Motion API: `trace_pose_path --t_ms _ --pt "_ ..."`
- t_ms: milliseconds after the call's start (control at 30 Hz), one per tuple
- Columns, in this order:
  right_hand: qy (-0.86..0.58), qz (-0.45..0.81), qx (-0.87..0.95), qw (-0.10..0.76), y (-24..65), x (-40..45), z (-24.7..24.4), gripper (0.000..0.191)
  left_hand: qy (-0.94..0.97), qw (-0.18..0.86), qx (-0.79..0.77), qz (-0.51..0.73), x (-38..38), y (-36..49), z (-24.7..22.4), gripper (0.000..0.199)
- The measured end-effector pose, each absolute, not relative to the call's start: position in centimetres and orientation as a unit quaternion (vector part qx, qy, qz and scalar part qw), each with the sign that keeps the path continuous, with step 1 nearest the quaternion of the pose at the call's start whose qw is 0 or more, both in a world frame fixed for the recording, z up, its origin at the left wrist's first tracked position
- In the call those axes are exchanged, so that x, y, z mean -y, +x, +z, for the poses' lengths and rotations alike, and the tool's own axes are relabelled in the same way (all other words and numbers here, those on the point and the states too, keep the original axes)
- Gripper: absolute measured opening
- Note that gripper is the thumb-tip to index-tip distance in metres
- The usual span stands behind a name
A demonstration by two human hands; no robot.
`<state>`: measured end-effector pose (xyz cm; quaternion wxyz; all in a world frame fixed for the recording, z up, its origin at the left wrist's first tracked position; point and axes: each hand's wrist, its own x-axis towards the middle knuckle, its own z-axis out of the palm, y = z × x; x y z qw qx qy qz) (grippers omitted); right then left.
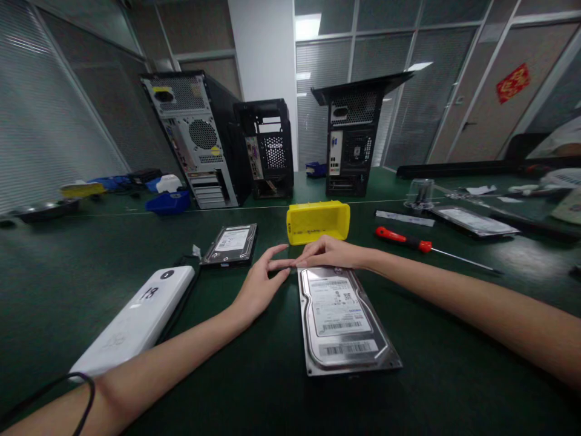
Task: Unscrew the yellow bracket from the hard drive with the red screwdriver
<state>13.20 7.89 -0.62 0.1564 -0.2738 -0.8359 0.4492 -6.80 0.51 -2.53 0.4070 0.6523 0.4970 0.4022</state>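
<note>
A silver hard drive point(338, 327) with a white label lies flat on the green table in front of me. Over its far edge rests my right hand point(331, 253), its fingers bent and pressed together near the far left corner. Anything pinched there is too small to make out. From the left, my left hand point(262, 283) reaches in with fingers stretched and apart, one fingertip meeting the right hand's fingertips. Just beyond the hands stands a yellow plastic bin point(318, 223). Another hard drive point(230, 244) lies to the left of them.
A white power bank point(136, 321) with a black cable is beside my left forearm. A red-handled screwdriver point(403, 240) lies beyond my right forearm, near another hard drive point(474, 221) and a clear cup point(420, 194). Computer cases point(200, 139) and a blue bin point(167, 203) stand farther back.
</note>
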Motion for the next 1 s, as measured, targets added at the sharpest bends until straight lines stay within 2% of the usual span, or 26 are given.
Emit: trace_pose_path --t_ms 500,767,900,1000 --pt "-0.258 0.430 0.854 0.137 13.41 -7.96 -0.51 0.040 0.672 0.393 -0.492 0.390 -0.79 -6.89 -2.79 0.049" --pt "-0.265 0.419 0.852 0.167 13.38 -7.76 -0.56 0.037 0.672 0.393 -0.504 0.376 -0.58 -6.65 -2.58 0.047" --pt "-0.274 0.402 0.853 0.189 13.24 -7.53 -0.56 0.035 0.702 0.355 -0.504 0.356 -0.62 -7.00 -2.56 0.047" --pt "-0.293 0.379 0.854 0.204 13.17 -7.53 -0.49 0.036 0.750 0.276 -0.497 0.338 -0.77 -7.49 -2.57 0.050"
